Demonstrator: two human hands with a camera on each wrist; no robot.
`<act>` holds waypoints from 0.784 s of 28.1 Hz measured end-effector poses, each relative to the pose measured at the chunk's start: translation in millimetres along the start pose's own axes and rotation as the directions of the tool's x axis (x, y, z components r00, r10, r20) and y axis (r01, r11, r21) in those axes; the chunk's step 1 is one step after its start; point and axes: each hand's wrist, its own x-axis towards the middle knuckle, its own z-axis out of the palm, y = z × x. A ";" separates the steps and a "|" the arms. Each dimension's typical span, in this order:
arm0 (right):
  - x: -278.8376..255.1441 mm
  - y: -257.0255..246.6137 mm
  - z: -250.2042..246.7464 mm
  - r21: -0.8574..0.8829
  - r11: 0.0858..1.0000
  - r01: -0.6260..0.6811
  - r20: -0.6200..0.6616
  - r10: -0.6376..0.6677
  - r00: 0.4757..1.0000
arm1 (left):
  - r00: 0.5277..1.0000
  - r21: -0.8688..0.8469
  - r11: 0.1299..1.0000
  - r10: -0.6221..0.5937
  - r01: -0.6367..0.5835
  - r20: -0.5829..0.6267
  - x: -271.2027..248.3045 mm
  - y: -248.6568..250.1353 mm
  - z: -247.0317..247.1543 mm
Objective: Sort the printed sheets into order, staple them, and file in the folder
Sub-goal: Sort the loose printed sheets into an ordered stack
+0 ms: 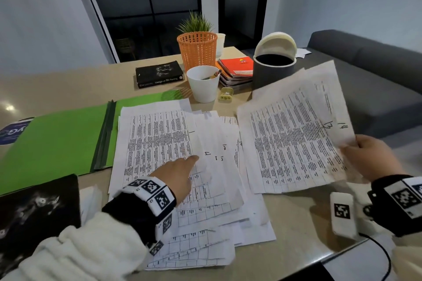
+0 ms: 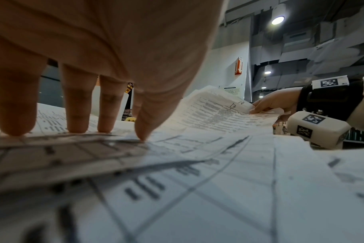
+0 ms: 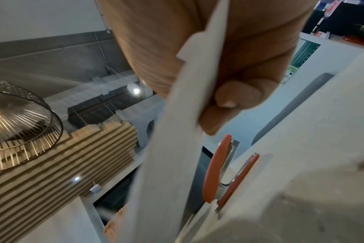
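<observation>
Several printed sheets (image 1: 173,143) with handwritten numbers lie fanned out on the table, right of the open green folder (image 1: 57,143). My left hand (image 1: 180,173) rests on this spread with straight fingers; in the left wrist view its fingertips (image 2: 77,125) press on the sheets (image 2: 197,180). My right hand (image 1: 370,157) pinches the lower right corner of a few held sheets (image 1: 296,132) marked 13 and 14, lifted above the table's right side. In the right wrist view the thumb and fingers (image 3: 229,92) clamp those held sheets (image 3: 177,131). An orange stapler (image 3: 214,169) shows beyond them.
Behind the papers stand a white cup (image 1: 203,83), an orange basket (image 1: 197,50), a black book (image 1: 159,74), stacked spiral notebooks (image 1: 237,70) and a grey bin (image 1: 274,68) with its lid up. A dark picture (image 1: 38,212) lies front left. A grey sofa (image 1: 376,80) borders the right.
</observation>
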 end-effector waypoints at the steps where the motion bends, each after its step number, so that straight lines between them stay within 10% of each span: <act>1: -0.8 -0.9 -0.9 0.007 1.000 0.014 -0.020 -0.014 1.000 | 1.000 0.013 1.000 0.004 -0.004 -0.004 -0.2 0.3 -0.5; 22: -13.5 -20.8 1.7 0.236 0.967 0.102 -0.048 -0.093 0.995 | 0.968 0.143 0.961 0.221 -0.237 0.118 -3.0 15.9 14.9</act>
